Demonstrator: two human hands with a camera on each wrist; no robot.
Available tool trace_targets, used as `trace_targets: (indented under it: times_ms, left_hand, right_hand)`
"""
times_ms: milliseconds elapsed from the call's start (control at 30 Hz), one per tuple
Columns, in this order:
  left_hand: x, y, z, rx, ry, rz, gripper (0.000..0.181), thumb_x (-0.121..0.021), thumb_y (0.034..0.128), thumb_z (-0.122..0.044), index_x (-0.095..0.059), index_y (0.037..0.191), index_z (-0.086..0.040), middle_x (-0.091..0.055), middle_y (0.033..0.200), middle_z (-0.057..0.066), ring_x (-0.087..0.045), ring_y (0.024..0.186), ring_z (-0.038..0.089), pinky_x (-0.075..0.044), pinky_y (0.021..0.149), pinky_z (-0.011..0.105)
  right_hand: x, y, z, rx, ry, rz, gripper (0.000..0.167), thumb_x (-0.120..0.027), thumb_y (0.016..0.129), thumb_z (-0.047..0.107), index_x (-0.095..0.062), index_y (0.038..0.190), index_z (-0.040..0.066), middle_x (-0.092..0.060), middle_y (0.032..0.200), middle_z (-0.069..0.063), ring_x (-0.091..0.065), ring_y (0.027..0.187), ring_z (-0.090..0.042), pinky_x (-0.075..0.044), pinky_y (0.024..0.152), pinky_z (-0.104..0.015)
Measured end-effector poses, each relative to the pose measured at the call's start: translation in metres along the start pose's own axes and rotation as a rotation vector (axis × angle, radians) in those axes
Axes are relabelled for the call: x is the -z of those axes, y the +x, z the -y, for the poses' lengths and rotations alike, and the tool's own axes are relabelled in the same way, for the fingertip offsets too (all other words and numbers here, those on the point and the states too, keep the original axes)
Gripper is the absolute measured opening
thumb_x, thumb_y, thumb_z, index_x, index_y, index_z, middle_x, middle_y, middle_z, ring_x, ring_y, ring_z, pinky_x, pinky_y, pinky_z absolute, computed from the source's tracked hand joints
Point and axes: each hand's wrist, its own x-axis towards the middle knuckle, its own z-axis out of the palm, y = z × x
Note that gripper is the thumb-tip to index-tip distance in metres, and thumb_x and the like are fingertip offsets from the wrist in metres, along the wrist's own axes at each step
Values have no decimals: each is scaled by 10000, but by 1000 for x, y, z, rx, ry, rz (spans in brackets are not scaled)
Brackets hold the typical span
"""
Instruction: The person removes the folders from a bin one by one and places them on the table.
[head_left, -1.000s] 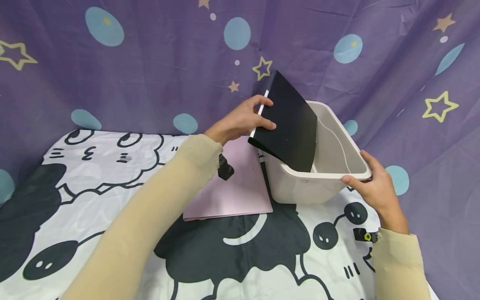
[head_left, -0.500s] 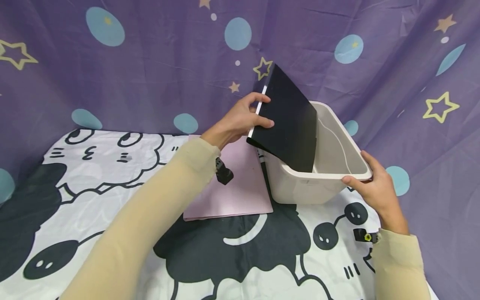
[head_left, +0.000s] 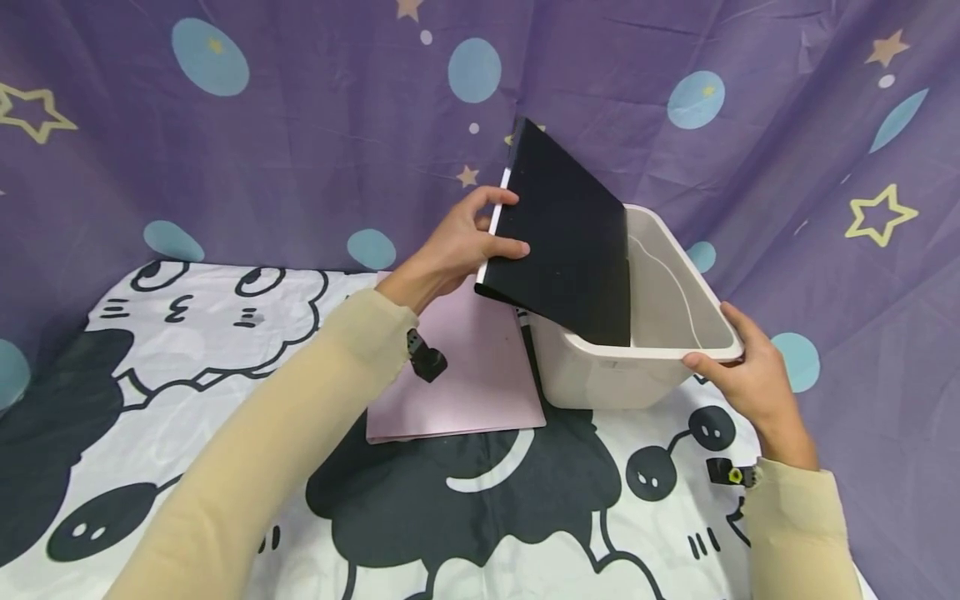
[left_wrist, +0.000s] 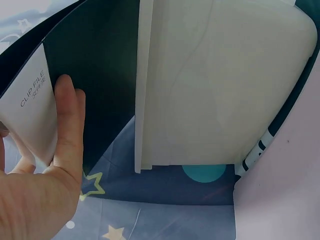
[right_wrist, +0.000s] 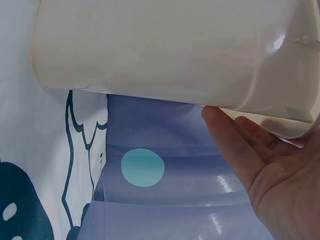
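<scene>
A black clip file (head_left: 570, 242) leans out of a pale plastic bin (head_left: 600, 379), its lower right part inside and its spine edge raised to the left. My left hand (head_left: 457, 242) grips that spine, thumb on the near face. The spine's white label (left_wrist: 32, 105), printed "CLIP FILE", shows in the left wrist view. At the bin's near right corner, my right hand (head_left: 753, 375) holds the rim between thumb and fingers. The right wrist view shows the fingers (right_wrist: 235, 145) against the rim's underside. A pink folder (head_left: 465, 375) lies flat left of the bin.
A black-and-white cartoon cloth (head_left: 480, 508) covers the surface. Behind it hangs a purple curtain (head_left: 315, 150) with stars and blue ovals, close to the bin's back. A thin pale line runs along the bin's inner wall (head_left: 667, 283).
My left hand has drawn the clip file left and slightly upward, so more of it stands out of the bin. The bin and my right hand have stayed in place.
</scene>
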Motion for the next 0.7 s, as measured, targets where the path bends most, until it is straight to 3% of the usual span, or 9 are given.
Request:
trace_targets:
  times_ms: [400,700]
  left_hand:
    - [10,-14,4,-32,-94,-36,698,-716,749,146,-460,1319,-167,-616,1107,219,-695,805,321,-562,716,433]
    - [18,-25,7,-23,-131,-77,691,-708,754,145,-465,1309,-188,-573,1179,189,-677,882,316,-561,730,435]
  right_hand:
    - [0,-2,0,-14,4,5,890,-835,731,207,-357,1473,91,-553,1218,-241,-484,845,43,-363,717,-97]
    - [0,-2,1,-14,6,-4,887,-834,730,211,-361,1471,94,-555,1226,-230,-479,869,31,-356,728,-97]
